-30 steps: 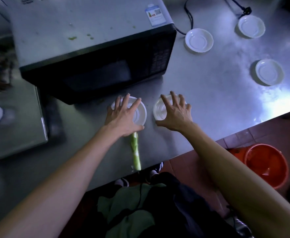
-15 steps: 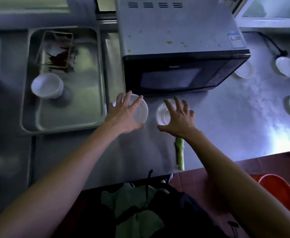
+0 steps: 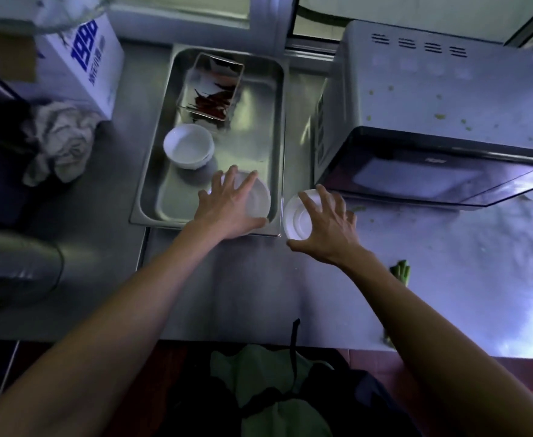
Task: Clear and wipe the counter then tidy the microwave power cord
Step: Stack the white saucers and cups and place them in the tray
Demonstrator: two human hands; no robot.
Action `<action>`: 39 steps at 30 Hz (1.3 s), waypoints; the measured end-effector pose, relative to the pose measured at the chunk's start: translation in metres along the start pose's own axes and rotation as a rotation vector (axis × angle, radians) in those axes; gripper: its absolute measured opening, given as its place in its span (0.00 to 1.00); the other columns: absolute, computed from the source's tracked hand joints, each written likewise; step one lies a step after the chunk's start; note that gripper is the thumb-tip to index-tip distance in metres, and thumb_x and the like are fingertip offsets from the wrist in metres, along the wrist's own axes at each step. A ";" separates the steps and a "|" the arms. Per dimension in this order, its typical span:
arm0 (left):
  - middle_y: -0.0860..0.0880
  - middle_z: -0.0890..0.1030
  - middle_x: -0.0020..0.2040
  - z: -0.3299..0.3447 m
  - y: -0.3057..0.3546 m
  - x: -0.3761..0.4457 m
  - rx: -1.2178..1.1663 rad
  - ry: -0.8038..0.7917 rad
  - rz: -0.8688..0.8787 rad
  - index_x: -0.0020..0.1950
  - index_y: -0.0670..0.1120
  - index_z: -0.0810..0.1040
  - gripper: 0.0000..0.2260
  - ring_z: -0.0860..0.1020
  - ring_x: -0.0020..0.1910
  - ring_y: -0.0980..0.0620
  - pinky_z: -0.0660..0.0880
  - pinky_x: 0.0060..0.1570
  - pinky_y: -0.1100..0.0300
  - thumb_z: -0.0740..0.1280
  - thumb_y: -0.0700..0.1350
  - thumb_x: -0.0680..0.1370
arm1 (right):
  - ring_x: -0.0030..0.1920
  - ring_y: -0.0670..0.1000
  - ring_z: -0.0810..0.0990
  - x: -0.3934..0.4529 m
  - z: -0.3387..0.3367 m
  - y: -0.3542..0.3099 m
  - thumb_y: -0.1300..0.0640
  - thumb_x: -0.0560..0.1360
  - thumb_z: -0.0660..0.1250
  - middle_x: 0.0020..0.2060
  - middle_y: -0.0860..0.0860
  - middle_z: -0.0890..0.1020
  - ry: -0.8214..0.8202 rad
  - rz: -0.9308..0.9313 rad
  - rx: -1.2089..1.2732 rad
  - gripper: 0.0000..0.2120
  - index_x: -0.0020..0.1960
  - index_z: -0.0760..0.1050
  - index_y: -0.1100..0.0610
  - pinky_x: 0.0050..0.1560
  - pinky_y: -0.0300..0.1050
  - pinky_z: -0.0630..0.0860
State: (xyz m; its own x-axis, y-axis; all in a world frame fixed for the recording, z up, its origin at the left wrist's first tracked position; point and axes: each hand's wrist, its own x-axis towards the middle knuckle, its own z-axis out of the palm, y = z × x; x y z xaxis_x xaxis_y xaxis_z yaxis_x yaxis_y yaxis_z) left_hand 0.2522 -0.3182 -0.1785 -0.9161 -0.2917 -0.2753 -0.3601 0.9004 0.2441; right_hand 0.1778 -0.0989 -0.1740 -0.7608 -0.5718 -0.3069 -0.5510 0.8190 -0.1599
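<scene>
Left hand spread over a white dish, fingers curled round its rim, holding it over the near right corner of the steel tray at frame centre; likely about to set it down there, clearing the bench. Right hand gripped a second dish the same way, just right of the tray's edge, in front of the microwave; presumably next into the tray.

Count: two dishes in hands; one white bowl in the tray, possibly a stack, could not tell; one small wire basket of red chillies behind it. One crumpled cloth at left, handy for wiping. One green stalk at right. Power cord not in view.
</scene>
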 end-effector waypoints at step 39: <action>0.47 0.66 0.75 0.033 -0.076 0.039 -0.058 -0.008 -0.060 0.76 0.50 0.61 0.27 0.63 0.73 0.44 0.66 0.64 0.43 0.63 0.55 0.79 | 0.77 0.62 0.50 0.069 0.001 -0.071 0.29 0.64 0.71 0.79 0.52 0.49 0.082 -0.041 0.197 0.52 0.79 0.49 0.42 0.68 0.70 0.61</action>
State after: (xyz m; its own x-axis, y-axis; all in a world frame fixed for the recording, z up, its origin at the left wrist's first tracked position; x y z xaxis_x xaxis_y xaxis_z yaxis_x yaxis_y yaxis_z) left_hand 0.2500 -0.3875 -0.2387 -0.8913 -0.3412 -0.2987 -0.4237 0.8613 0.2804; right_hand 0.1646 -0.1965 -0.1849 -0.7691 -0.5999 -0.2202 -0.5105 0.7841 -0.3531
